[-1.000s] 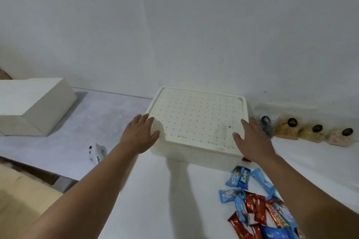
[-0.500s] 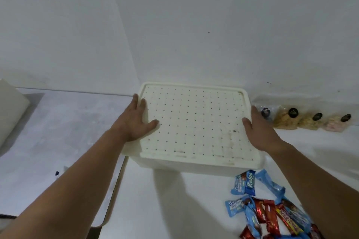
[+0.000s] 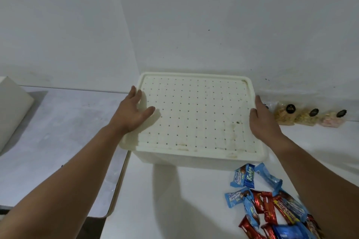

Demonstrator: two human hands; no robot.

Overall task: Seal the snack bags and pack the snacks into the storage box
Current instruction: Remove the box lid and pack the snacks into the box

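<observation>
A cream storage box (image 3: 194, 159) stands against the wall, closed by a flat lid (image 3: 196, 114) dotted with small holes. My left hand (image 3: 132, 114) lies at the lid's left edge, thumb on top and fingers stretched along the rim. My right hand (image 3: 262, 120) holds the right edge, thumb on the lid, fingers hidden over the side. A heap of wrapped snacks (image 3: 272, 207), blue and red, lies on the table in front of the box at the right. Several clear snack bags (image 3: 308, 115) with black round labels lean along the wall to the right.
The box sits on a white table (image 3: 165, 209) whose left edge runs near the box's left corner. A lower grey surface (image 3: 58, 132) lies to the left, with a cream block (image 3: 11, 110) at its far left. White walls meet in a corner behind the box.
Both hands have slid from the box's front corners onto the lid's left and right edges. The view has shifted right, so the cream block is mostly out of frame.
</observation>
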